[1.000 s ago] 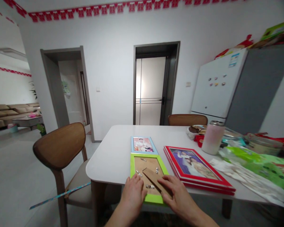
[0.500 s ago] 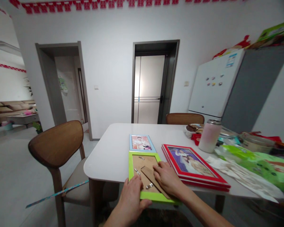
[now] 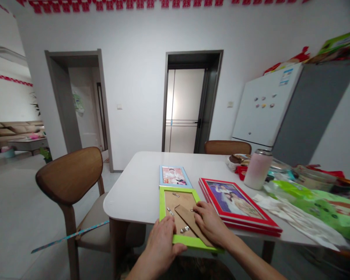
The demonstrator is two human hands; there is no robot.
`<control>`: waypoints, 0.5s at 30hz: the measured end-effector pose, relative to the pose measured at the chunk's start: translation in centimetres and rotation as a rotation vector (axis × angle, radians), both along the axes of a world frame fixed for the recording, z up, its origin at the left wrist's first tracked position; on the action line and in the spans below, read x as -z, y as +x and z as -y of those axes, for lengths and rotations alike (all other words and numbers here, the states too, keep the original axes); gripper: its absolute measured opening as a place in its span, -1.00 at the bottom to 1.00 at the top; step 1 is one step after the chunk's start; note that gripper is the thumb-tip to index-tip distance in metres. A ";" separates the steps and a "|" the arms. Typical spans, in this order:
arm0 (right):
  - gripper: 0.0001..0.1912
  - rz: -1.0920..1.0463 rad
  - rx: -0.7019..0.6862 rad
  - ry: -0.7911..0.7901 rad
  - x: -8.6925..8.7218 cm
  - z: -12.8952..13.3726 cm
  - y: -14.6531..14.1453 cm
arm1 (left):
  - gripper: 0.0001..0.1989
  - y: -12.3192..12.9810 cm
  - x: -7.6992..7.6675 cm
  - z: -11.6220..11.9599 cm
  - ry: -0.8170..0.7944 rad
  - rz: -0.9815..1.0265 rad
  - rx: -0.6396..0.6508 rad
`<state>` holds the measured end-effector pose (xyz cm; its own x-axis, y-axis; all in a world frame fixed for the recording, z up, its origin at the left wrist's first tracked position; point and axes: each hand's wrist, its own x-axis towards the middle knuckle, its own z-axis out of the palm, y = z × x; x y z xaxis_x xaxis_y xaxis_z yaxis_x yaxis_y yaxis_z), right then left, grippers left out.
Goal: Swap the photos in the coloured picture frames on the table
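Note:
A lime-green picture frame (image 3: 196, 244) lies face down at the table's front edge, its brown backing board (image 3: 170, 196) and hinged stand leg (image 3: 189, 221) showing. Metal clips (image 3: 184, 230) sit around the board. My left hand (image 3: 162, 235) grips the frame's lower left corner, fingers on the left rim and thumb along the front edge. Curled over the right side, the fingers of my right hand (image 3: 208, 221) press at a small clip by the stand leg. Beyond the green frame is a light-blue frame (image 3: 186, 177) with a photo, face up. Two stacked red frames (image 3: 245, 219) lie to the right.
On the white table (image 3: 128, 194) are a pink and white bottle (image 3: 258, 169), white gloves or cloth (image 3: 297, 217), a green plastic package (image 3: 321, 206) and assorted containers at the right. A wooden chair (image 3: 71, 177) stands left, another chair (image 3: 227, 147) at the far side.
My right hand's fingers have shifted slightly, and a clip now shows at their tips. The left hand keeps its grip on the frame. The view has moved a little.

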<state>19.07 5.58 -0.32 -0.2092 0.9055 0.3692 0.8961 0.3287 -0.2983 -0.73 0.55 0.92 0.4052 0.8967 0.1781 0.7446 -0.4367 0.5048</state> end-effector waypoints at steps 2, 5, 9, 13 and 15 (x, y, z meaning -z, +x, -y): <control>-0.65 -0.023 -0.030 0.027 0.1 0.7 0.0 | -0.44 -0.1 0.2 -0.1 0.004 0.012 0.008; -0.68 -0.011 -0.175 0.033 -0.2 2.5 -0.5 | -0.41 -0.2 0.6 -0.2 0.016 0.017 0.015; -0.72 0.053 -0.343 -0.014 -1.6 4.9 -1.8 | -0.39 -0.1 1.1 -0.4 0.008 0.004 0.014; -0.75 0.084 -0.369 -0.060 -2.7 5.6 -2.4 | -0.38 -0.1 1.0 -0.6 -0.008 -0.011 0.015; -0.75 0.069 -0.369 -0.077 -2.8 5.5 -2.4 | -0.39 -0.2 0.9 -0.6 -0.011 -0.021 0.017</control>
